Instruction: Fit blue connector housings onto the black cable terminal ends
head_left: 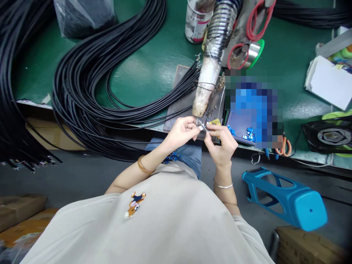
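Over the table's front edge, my left hand (pixel 183 132) has thumb and fingers pinched on a small white and silvery piece (pixel 202 127), too small to name. My right hand (pixel 222 143) meets it from the other side, its thumb and index finger closed at the piece's right end; what exactly they grip is too small to make out. Just behind my fingers are a dark board (pixel 173 110) and the dirty tip of a wrapped flexible hose (pixel 202 88). Beside my right hand sits a tray (pixel 237 119) with small blue parts (pixel 249 135).
A thick bundle of black cables (pixel 79 80) curves across the green table (pixel 137 73) and hangs off its front edge. Behind stand a can (pixel 196 25) and a green-rimmed spool (pixel 255 54). Rightward are orange-handled scissors (pixel 286 147), a fan (pixel 331 135) and a blue stool (pixel 286 196).
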### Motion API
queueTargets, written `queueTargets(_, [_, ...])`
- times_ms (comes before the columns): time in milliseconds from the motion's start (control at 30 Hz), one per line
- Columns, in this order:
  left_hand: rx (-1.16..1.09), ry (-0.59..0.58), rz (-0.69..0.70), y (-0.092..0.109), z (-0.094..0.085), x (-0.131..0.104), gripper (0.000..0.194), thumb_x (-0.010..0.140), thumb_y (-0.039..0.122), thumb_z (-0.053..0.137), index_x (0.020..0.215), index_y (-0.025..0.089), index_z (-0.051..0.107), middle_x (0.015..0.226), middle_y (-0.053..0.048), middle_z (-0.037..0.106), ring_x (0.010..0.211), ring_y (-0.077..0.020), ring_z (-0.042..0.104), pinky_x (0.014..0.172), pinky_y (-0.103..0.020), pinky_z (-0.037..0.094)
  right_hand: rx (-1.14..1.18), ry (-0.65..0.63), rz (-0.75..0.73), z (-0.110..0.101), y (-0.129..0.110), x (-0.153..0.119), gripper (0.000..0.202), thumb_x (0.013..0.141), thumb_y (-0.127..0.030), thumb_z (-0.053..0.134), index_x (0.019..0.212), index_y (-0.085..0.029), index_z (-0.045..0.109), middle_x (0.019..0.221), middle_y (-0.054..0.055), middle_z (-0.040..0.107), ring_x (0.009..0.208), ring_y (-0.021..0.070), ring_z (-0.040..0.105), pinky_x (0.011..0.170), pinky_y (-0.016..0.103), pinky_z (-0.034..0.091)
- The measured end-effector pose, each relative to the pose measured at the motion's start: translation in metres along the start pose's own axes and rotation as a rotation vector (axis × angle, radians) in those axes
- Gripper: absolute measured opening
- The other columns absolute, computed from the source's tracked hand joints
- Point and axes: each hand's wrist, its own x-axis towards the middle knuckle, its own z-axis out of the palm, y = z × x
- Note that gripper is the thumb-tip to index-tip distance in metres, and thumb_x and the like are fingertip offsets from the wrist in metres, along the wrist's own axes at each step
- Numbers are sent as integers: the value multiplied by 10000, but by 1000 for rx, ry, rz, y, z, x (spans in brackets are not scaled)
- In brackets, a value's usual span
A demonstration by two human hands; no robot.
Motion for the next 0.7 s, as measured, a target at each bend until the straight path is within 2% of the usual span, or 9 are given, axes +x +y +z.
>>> queueTargets(267, [5, 10, 4, 6, -1, -1, 179, 774, 216, 703, 710, 131, 559, 486, 48, 561, 419, -25, 448, 458, -151, 345, -15, -9, -9, -2, -5, 4, 181, 802, -53, 683, 816, -220, 613, 973, 52, 756, 896, 161, 726, 787, 300, 594])
queueTargets(467, [88, -44, -51, 4, -5, -4, 154, 799, 218, 658, 715, 126, 565, 494, 43, 552, 431, -23, 437, 462, -146, 322, -46, -86, -84, -4, -5, -4, 176, 828, -58, 647, 838, -222, 583, 996, 65, 754, 883, 168, 740, 752, 288, 609])
queueTargets(600, [148, -66, -41, 3, -4, -9, 148, 813, 228, 638, 730, 127, 567, 518, 37, 548, 460, -32, 447, 488, -152, 344, -58, -19, -56, -7, -5, -7, 170, 838, -66, 658, 893, -218, 607, 955, 49, 757, 868, 161, 736, 744, 280, 606])
queueTargets(700, [202, -82, -15, 4, -3, -13, 138, 825, 231, 626, 741, 129, 583, 536, 32, 542, 477, -41, 459, 498, -158, 352, -35, 25, 29, -7, -9, -5, 153, 847, -76, 664, 909, -213, 637, 1003, 54, 758, 868, 147, 733, 680, 238, 600])
